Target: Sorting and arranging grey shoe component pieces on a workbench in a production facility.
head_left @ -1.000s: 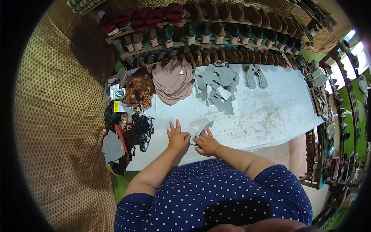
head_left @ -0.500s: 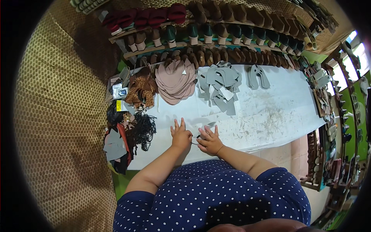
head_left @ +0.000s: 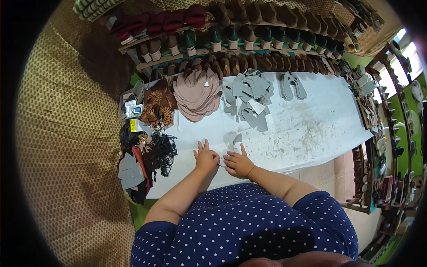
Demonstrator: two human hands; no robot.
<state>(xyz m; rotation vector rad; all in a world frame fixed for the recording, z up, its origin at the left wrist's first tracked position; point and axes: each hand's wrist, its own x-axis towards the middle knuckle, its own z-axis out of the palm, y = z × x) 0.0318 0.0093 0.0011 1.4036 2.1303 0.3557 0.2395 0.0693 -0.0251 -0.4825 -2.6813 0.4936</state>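
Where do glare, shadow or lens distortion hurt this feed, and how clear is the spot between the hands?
Head view: glare whitens the window at upper right; the wooden shelf bows and the corners go black; a dark shadow covers part of the dotted shirt. Between left hand and right hand, a thin dark strand shows, too small for detail.

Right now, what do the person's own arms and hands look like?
The short, navy-blue cloth sleeves have small white polka dots. Below them the arms are bare. The left hand and right hand have no gloves, and I see no rings. A thin dark line crosses the right wrist; it's too small to tell whether it's a bracelet.
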